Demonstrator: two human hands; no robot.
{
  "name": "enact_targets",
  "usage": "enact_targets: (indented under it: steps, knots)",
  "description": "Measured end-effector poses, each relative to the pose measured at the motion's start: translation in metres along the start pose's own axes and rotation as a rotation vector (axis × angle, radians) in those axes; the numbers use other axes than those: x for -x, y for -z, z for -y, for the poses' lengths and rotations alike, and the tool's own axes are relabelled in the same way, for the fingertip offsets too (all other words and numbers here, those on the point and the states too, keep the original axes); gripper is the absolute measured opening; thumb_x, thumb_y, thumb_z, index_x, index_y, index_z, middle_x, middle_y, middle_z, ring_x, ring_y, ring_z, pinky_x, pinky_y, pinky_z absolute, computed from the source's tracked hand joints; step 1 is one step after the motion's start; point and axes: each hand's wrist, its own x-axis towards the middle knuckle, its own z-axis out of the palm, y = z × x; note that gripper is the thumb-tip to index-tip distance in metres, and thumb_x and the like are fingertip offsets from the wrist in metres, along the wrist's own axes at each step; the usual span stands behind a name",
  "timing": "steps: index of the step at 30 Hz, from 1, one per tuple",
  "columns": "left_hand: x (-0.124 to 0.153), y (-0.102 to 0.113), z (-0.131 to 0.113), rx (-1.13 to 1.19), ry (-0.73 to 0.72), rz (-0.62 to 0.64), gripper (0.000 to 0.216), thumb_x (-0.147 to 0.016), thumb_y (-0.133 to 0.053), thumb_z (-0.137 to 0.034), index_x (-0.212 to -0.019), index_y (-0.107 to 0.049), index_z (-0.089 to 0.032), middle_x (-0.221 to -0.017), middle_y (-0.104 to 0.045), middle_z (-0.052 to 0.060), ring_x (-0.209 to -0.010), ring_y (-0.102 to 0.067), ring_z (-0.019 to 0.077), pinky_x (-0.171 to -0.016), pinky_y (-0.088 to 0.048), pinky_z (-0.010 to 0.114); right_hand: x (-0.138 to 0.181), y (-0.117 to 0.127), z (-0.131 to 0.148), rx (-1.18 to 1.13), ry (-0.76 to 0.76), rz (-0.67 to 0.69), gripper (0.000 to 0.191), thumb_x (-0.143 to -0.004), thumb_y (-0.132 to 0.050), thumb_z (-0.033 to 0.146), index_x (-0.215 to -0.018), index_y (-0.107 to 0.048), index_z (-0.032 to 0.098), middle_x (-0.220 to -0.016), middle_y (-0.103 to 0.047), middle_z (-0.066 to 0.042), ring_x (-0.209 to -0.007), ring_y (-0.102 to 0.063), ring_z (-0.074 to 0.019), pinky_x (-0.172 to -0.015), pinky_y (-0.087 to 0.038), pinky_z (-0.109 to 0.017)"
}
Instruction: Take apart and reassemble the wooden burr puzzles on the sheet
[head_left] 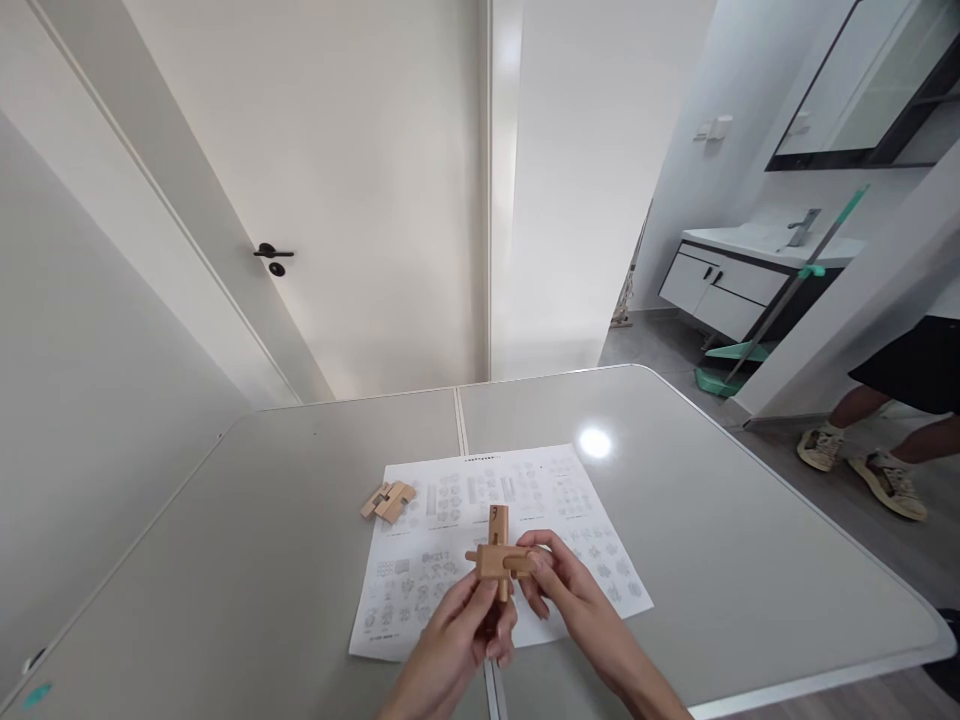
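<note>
Above the printed sheet, a partly joined wooden puzzle is held up between both hands, its pieces crossing one another. One upright piece bears a dark mark near its top. My left hand grips the puzzle from below, thumb on its lower front. At the right end, my right hand pinches a piece between thumb and fingers. Several loose wooden puzzle pieces lie together at the sheet's upper left corner. The paper sheet carries small assembly drawings, partly covered by my hands.
The grey folding table has a seam down its middle. Behind it stands a white door with a black handle. At the right are a washbasin cabinet, a green broom and dustpan, and a person's legs.
</note>
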Motion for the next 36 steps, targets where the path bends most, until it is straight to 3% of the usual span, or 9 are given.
enact_targets:
  steps: [4, 14, 23, 26, 30, 36]
  knots:
    - [0.002, 0.002, 0.002, -0.012, 0.068, 0.037, 0.042, -0.085, -0.076, -0.057, -0.091, -0.065, -0.017, -0.067, -0.042, -0.006, -0.054, -0.03, 0.0077, -0.061, -0.036, 0.027, 0.0, -0.001, -0.008, 0.02, -0.014, -0.051, 0.045, -0.093, -0.058, 0.067, -0.101, -0.059, 0.023, -0.063, -0.048, 0.006, -0.059, -0.037, -0.0139, -0.066, -0.035, -0.029]
    - [0.004, -0.011, -0.003, -0.083, 0.092, 0.166, 0.039, -0.089, -0.072, -0.055, -0.094, -0.065, -0.017, -0.067, -0.041, -0.006, -0.052, -0.032, 0.0071, -0.067, -0.044, 0.031, 0.001, -0.002, -0.011, -0.117, -0.058, -0.128, 0.038, -0.092, -0.066, 0.06, -0.098, -0.066, 0.023, -0.061, -0.046, 0.006, -0.062, -0.038, -0.0146, -0.067, -0.035, -0.028]
    - [-0.005, 0.003, 0.013, 0.074, 0.087, 0.1, 0.035, -0.089, -0.073, -0.049, -0.098, -0.068, -0.015, -0.063, -0.044, -0.006, -0.053, -0.033, 0.008, -0.066, -0.044, 0.028, -0.011, 0.004, -0.01, -0.042, -0.029, -0.081, 0.041, -0.093, -0.062, 0.062, -0.101, -0.063, 0.022, -0.069, -0.061, 0.002, -0.063, -0.052, -0.0152, -0.068, -0.044, -0.029]
    - [-0.008, 0.009, 0.02, 0.067, 0.088, 0.017, 0.042, -0.086, -0.074, -0.055, -0.097, -0.068, -0.015, -0.064, -0.049, -0.004, -0.054, -0.036, 0.0091, -0.064, -0.044, 0.028, -0.029, 0.021, -0.017, 0.12, 0.077, -0.174, 0.049, -0.092, -0.057, 0.07, -0.099, -0.061, 0.021, -0.07, -0.063, 0.001, -0.058, -0.054, -0.0157, -0.063, -0.047, -0.03]
    - [0.001, 0.017, 0.015, -0.18, 0.044, -0.065, 0.046, -0.088, -0.067, -0.061, -0.096, -0.066, -0.016, -0.07, -0.056, -0.001, -0.058, -0.043, 0.011, -0.064, -0.042, 0.027, -0.053, 0.061, -0.021, 0.489, 0.159, -0.395, 0.052, -0.092, -0.048, 0.074, -0.097, -0.058, 0.023, -0.075, -0.069, -0.003, -0.058, -0.059, -0.0186, -0.061, -0.049, -0.032]
    - [0.017, 0.059, -0.011, -0.662, -0.239, -0.274, 0.046, -0.094, -0.053, -0.065, -0.087, -0.062, -0.02, -0.069, -0.054, -0.003, -0.06, -0.044, 0.0132, -0.063, -0.038, 0.026, -0.068, 0.106, -0.019, 0.643, 0.134, -0.575, 0.044, -0.093, -0.05, 0.067, -0.096, -0.056, 0.024, -0.079, -0.073, -0.005, -0.062, -0.062, -0.0222, -0.059, -0.045, -0.032]
